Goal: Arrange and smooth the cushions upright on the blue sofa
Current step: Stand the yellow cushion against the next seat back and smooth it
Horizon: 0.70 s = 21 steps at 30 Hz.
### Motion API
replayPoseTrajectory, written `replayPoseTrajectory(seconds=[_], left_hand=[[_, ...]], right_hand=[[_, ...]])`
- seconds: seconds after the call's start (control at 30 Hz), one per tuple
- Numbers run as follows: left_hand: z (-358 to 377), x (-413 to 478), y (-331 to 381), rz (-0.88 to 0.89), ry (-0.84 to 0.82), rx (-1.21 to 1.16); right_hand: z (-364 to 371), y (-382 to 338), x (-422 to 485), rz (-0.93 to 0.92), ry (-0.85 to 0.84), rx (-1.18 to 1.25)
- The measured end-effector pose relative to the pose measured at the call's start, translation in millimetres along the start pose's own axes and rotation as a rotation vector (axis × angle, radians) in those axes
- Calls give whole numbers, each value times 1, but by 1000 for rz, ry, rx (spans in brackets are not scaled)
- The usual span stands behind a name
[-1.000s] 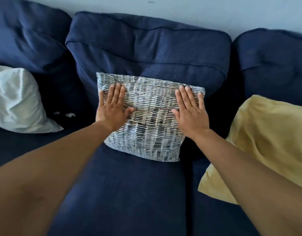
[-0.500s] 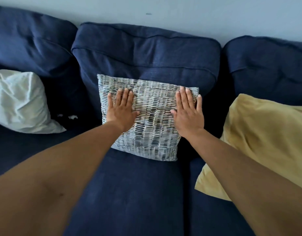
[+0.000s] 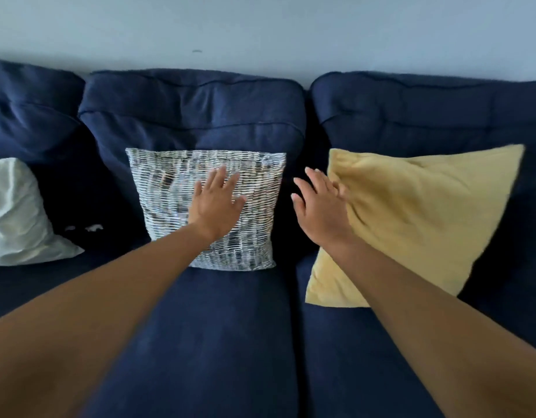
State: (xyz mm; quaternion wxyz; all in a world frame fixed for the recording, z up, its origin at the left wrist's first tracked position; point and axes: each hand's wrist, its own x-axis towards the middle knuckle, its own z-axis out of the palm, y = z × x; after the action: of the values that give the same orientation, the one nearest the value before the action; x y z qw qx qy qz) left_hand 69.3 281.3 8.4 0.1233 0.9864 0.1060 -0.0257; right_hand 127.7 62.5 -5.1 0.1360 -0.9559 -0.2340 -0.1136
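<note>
Three cushions sit in a row on the sofa [image 3: 230, 342]. The woven cushion [image 3: 254, 206] stands in the middle, leaning back on the middle back pillow [image 3: 194, 116]. The crumpled cushion [image 3: 16, 215] lies far to the left. The plain cushion [image 3: 426, 212] leans to the right, just beside the woven one. The left hand [image 3: 215, 203] lies flat on the woven cushion. The right hand [image 3: 321, 206] is between the two cushions, touching the plain cushion's left edge. A wall [image 3: 260, 25] is behind the sofa.
</note>
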Motion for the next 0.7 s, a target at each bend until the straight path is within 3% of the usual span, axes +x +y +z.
replayPoseTrajectory(seconds=[0.17, 0.4, 0.5, 0.7], left_hand=[[6, -17, 98, 103, 91, -292], [47, -13, 206, -193, -93, -818], [70, 1, 240, -320, -132, -1052], [98, 42, 290, -561, 204, -1127]], right_hand=[[-56, 82, -46, 142, 203, 22], [-103, 214, -84, 684, 295, 219], [-106, 266, -90, 812, 262, 392], [-97, 348, -69, 849, 88, 787]])
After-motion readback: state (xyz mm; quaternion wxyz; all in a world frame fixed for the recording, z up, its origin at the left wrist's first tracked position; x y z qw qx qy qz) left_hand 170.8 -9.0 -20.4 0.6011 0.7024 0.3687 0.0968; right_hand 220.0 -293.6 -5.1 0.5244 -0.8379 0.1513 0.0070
